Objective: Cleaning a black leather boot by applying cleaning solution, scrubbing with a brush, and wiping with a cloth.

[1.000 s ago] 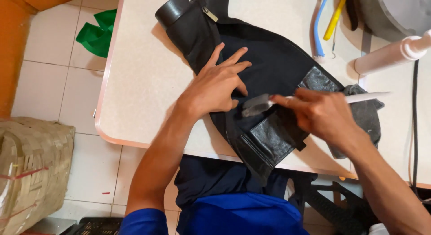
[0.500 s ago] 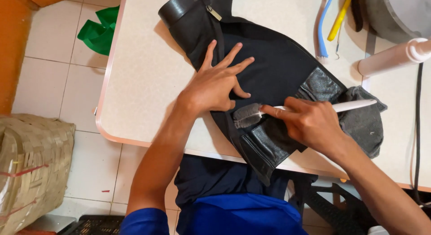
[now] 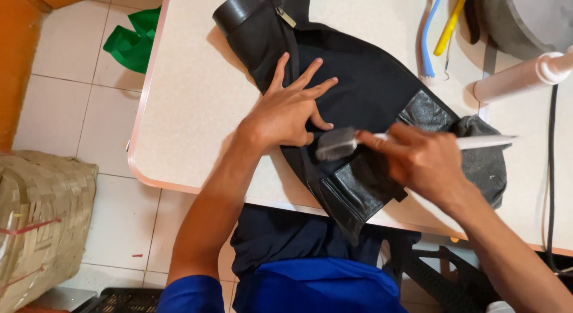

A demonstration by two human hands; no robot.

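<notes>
Pressing flat, the left hand (image 3: pixel 286 113) spreads its fingers on the black garment (image 3: pixel 364 98) lying across the desk (image 3: pixel 191 110), pinning it. The right hand (image 3: pixel 427 160) pinches a white-handled brush (image 3: pixel 337 144), bristles on the fabric. Blue and yellow tools (image 3: pixel 439 32) and a white tube (image 3: pixel 519 77) lie beyond, well apart.

A garment (image 3: pixel 370 92) lay across the middle of the desk (image 3: pixel 191 110), running from its far edge to its near edge. A brush (image 3: pixel 340 144) sat over the garment. A pot (image 3: pixel 525 17) stood at the far right corner, tubes (image 3: pixel 425 38) just left of it. A basket (image 3: pixel 42 223) stood on the floor (image 3: pixel 59 68) off the desk's left edge.
</notes>
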